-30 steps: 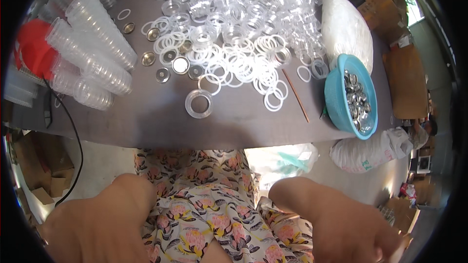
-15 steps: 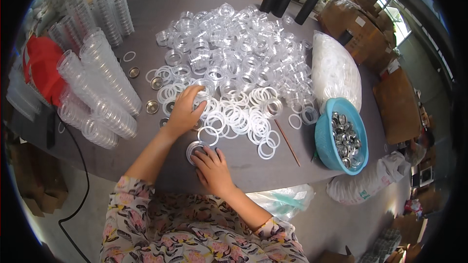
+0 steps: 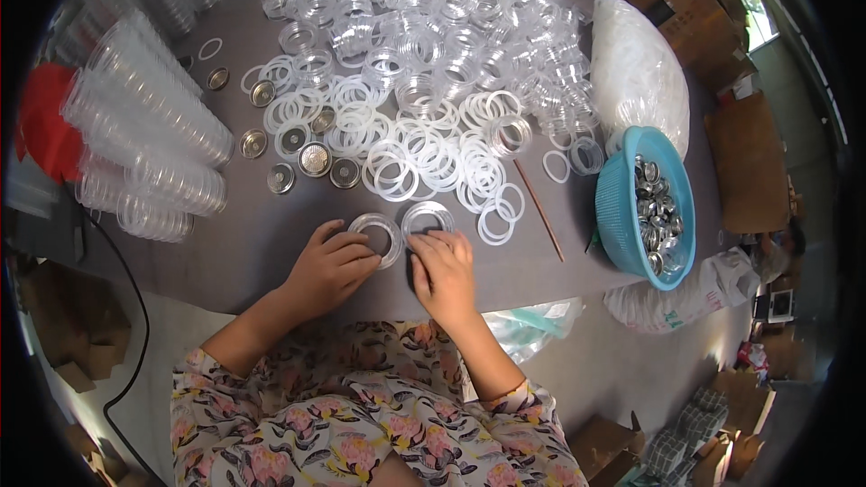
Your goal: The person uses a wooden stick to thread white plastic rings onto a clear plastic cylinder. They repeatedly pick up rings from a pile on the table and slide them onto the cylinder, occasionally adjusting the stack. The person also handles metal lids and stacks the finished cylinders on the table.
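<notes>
Side by side at the near edge of the table [image 3: 262, 261], two clear plastic screw-neck rings lie in front of me. My left hand [image 3: 327, 272] has its fingers curled against the left clear plastic ring [image 3: 395, 240], gripping its side. On the right ring [image 3: 426, 207], the fingertips of my right hand [image 3: 446, 272] press down over the near rim, hiding part of it. Just beyond are many flat white sealing rings [image 3: 433, 162] in a loose spread, with several round metal lids [image 3: 315, 159] at their left. Behind them rises a large heap of clear rings [image 3: 415, 9].
Stacks of clear plastic cups [image 3: 149, 117] stand at the left beside a red cloth-like item [image 3: 45, 122]. At the right are a blue basket [image 3: 615, 207] of metal lids, a thin brown stick [image 3: 541, 212] and a filled clear bag [image 3: 636, 63]. Cardboard boxes [image 3: 744, 158] stand beyond.
My left hand has come back from the heap toward me, bringing a clear ring beside the other one. My right hand stays on its ring. The view has tilted nearer to me.
</notes>
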### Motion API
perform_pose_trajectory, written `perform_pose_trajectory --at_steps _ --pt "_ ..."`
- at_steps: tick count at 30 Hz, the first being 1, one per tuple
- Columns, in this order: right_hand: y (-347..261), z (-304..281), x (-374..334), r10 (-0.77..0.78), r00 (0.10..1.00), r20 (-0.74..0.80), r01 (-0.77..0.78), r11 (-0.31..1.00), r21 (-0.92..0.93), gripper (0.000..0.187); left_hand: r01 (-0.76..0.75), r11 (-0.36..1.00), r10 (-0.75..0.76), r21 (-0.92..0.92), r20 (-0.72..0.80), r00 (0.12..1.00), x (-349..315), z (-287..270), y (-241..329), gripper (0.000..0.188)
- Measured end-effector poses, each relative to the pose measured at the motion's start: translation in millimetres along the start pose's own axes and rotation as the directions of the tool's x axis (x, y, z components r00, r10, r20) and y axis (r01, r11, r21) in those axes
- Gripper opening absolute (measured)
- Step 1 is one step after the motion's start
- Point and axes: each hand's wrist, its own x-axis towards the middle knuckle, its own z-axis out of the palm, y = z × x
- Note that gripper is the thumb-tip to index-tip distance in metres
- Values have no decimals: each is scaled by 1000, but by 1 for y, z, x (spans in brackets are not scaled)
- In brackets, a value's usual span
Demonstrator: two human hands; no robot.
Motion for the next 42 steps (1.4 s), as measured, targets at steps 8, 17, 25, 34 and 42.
perform_pose_trajectory --at_steps 8,17,25,34,42 --pt "13 4 2 8 984 -178 2 998 59 43 -60 954 32 -294 -97 995 62 -21 -53 39" --pt "15 3 2 86 975 -206 -68 993 93 41 540 809 -421 233 -413 808 124 -37 -150 37" --pt "18 6 2 103 974 -201 -74 987 145 38 176 147 -824 -973 -22 567 9 -40 -41 34" --pt "13 7 2 68 968 -241 -36 990 137 34 458 235 -866 -858 29 498 -21 -19 -51 25" --pt "10 2 -2 65 960 -273 -55 998 42 31 487 795 -606 -362 -430 669 -12 -13 -30 47"
